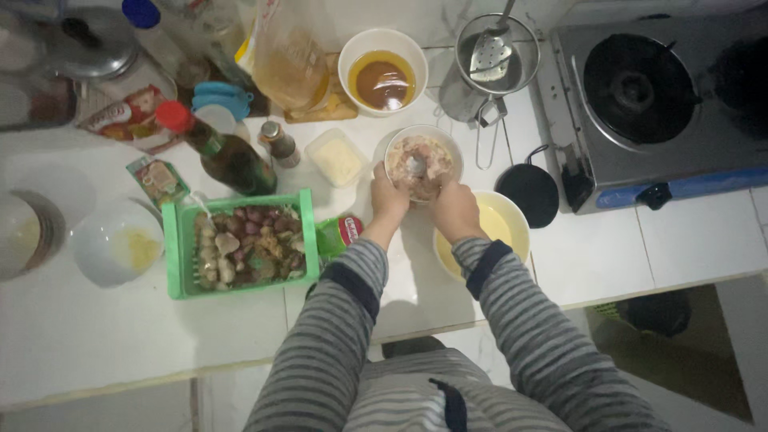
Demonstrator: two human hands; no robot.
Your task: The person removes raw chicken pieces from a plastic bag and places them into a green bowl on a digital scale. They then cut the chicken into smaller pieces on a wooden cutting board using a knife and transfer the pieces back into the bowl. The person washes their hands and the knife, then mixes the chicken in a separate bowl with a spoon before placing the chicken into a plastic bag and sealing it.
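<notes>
From the head camera we look straight down on a white counter [96,336]. Our left hand [389,196] grips the near rim of a small bowl of pale, lumpy mixture [422,157], fingers curled onto its edge. Our right hand [453,206] meets the bowl's lower right side; we cannot tell how its fingers lie, since the knuckles hide them. A spoon [414,166] seems to sit in the mixture, but blur leaves it unsure. Beneath our right wrist a yellow bowl [506,222] is half covered. A green basket [240,244] stands just left; the stove [664,104] is cut off at the right edge.
</notes>
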